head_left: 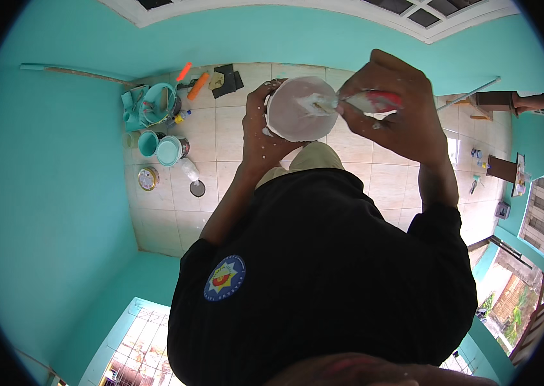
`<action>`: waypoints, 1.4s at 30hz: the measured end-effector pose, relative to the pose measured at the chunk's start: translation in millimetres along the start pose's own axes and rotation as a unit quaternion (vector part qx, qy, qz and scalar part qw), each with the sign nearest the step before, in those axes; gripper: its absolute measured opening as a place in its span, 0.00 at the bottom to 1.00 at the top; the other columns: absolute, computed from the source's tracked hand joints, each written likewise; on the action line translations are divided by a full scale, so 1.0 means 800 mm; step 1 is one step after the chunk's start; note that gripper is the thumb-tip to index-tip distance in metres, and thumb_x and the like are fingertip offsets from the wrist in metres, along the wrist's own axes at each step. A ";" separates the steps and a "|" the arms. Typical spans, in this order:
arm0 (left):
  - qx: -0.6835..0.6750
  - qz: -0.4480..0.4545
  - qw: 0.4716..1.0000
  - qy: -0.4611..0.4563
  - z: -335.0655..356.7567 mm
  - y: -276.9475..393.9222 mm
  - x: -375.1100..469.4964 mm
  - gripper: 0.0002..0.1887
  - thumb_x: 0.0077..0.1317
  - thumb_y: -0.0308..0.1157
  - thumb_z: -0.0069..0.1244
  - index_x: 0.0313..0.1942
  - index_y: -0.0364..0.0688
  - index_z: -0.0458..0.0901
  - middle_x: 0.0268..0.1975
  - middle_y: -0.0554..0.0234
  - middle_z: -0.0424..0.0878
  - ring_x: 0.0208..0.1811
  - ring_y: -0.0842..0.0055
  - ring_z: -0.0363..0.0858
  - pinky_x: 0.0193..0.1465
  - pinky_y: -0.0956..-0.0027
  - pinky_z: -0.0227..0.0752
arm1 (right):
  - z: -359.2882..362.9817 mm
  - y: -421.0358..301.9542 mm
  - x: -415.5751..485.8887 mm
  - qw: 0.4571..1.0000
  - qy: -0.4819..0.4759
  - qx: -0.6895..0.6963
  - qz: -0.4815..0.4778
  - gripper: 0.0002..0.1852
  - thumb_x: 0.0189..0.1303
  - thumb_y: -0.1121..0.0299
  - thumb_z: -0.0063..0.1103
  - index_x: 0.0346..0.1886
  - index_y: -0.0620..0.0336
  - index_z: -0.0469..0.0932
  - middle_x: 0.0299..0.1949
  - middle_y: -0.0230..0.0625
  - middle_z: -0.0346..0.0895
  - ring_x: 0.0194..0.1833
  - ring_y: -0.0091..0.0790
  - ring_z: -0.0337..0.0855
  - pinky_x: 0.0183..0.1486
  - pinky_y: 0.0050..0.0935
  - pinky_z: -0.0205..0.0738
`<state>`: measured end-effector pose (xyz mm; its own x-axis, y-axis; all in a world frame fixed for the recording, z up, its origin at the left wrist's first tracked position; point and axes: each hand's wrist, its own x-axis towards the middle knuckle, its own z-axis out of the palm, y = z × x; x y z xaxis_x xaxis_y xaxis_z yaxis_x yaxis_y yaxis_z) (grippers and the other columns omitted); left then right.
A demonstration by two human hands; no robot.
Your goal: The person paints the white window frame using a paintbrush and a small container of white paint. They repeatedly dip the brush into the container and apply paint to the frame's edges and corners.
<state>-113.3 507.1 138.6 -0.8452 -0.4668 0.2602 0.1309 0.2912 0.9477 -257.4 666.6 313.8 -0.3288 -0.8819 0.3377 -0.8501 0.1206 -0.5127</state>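
Note:
My left hand (261, 130), spotted with white paint, grips a translucent plastic cup (287, 108) from the side, with the cup's mouth facing up at me. White paint streaks the inside of the cup. In my right hand (412, 116) is a small paintbrush (372, 101) with a whitish handle that is red towards its end. The brush is pinched between thumb and fingers near the cup's right rim. Its white-smeared bristles (319, 104) reach into the cup. My fingers partly hide the brush, and the paint level is hard to make out.
Left on the tiled floor stand a turquoise paint bucket (148, 143), a lidded pail (169, 150), a round tin (148, 178) and a plastic bag (190, 170). Orange roller sleeves (198, 87) and black sheets (226, 82) lie near the wall. Another person's limb (532, 102) shows at right.

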 end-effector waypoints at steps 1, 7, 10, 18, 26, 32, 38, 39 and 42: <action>0.002 0.010 1.000 -0.003 0.008 0.003 -0.003 0.53 0.42 0.35 0.82 0.66 0.37 0.64 0.64 0.47 0.78 0.64 0.58 0.82 0.64 0.57 0.79 | -0.002 0.001 -0.005 0.999 -0.041 -0.035 0.005 0.11 0.54 0.68 0.76 0.39 0.51 0.84 0.30 0.34 0.77 0.33 0.36 0.82 0.35 0.33 0.76; 0.007 0.029 1.000 -0.008 0.092 0.026 -0.021 0.53 0.43 0.33 0.81 0.67 0.37 0.64 0.65 0.46 0.77 0.65 0.58 0.81 0.65 0.58 0.79 | -0.013 0.035 -0.066 0.995 -0.061 -0.084 0.003 0.11 0.51 0.67 0.79 0.37 0.51 0.85 0.27 0.31 0.71 0.29 0.34 0.75 0.31 0.32 0.71; 0.001 0.021 1.000 -0.006 0.141 0.038 -0.034 0.52 0.43 0.32 0.80 0.67 0.37 0.64 0.64 0.47 0.78 0.65 0.58 0.81 0.64 0.57 0.78 | -0.055 0.053 -0.108 0.997 -0.042 -0.067 0.013 0.12 0.51 0.67 0.79 0.38 0.51 0.85 0.30 0.32 0.74 0.29 0.35 0.76 0.32 0.33 0.72; 0.017 -0.010 1.000 0.015 0.258 0.045 -0.090 0.53 0.45 0.38 0.80 0.70 0.37 0.66 0.66 0.46 0.74 0.69 0.52 0.73 0.70 0.53 0.70 | -0.103 0.100 -0.201 0.991 -0.104 -0.085 -0.004 0.13 0.53 0.59 0.77 0.39 0.51 0.86 0.31 0.39 0.72 0.32 0.44 0.79 0.33 0.41 0.73; 0.022 -0.023 0.999 0.044 0.273 0.052 -0.093 0.54 0.49 0.41 0.78 0.71 0.33 0.64 0.66 0.41 0.71 0.70 0.50 0.69 0.74 0.53 0.64 | -0.115 0.095 -0.198 0.999 -0.025 0.026 -0.008 0.12 0.46 0.66 0.81 0.33 0.57 0.87 0.25 0.36 0.72 0.26 0.35 0.76 0.30 0.34 0.72; 0.022 -0.013 0.997 0.074 0.222 0.042 -0.103 0.54 0.49 0.42 0.79 0.71 0.33 0.64 0.65 0.40 0.73 0.69 0.51 0.72 0.71 0.53 0.67 | -0.099 0.060 -0.180 0.998 0.045 -0.004 -0.032 0.10 0.47 0.69 0.81 0.33 0.55 0.88 0.24 0.33 0.72 0.25 0.32 0.73 0.29 0.31 0.69; 0.045 -0.026 0.996 0.076 0.118 0.026 -0.129 0.53 0.49 0.38 0.79 0.71 0.35 0.63 0.65 0.47 0.72 0.69 0.62 0.74 0.69 0.58 0.72 | -0.025 -0.015 -0.136 0.997 0.033 0.039 -0.059 0.09 0.48 0.70 0.81 0.32 0.55 0.87 0.25 0.32 0.74 0.26 0.29 0.72 0.30 0.29 0.67; 0.039 -0.020 0.995 0.090 0.097 0.026 -0.128 0.52 0.49 0.38 0.79 0.70 0.34 0.64 0.64 0.45 0.73 0.68 0.58 0.74 0.69 0.56 0.72 | -0.013 -0.028 -0.122 0.996 0.022 0.062 -0.053 0.09 0.49 0.70 0.81 0.32 0.56 0.87 0.25 0.32 0.74 0.26 0.28 0.73 0.30 0.29 0.66; 0.095 0.018 0.990 0.104 0.021 0.013 -0.137 0.52 0.49 0.37 0.79 0.70 0.34 0.64 0.65 0.47 0.72 0.67 0.62 0.76 0.67 0.58 0.74 | 0.018 -0.069 -0.073 0.991 0.017 0.116 -0.063 0.09 0.50 0.70 0.80 0.33 0.56 0.86 0.26 0.31 0.75 0.27 0.27 0.73 0.31 0.27 0.66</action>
<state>-28.3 575.0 116.7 -0.7139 -0.6094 0.3450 0.0426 0.4539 0.8900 -185.2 705.1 310.7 -0.2426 -0.8667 0.4359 -0.7692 -0.1019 -0.6308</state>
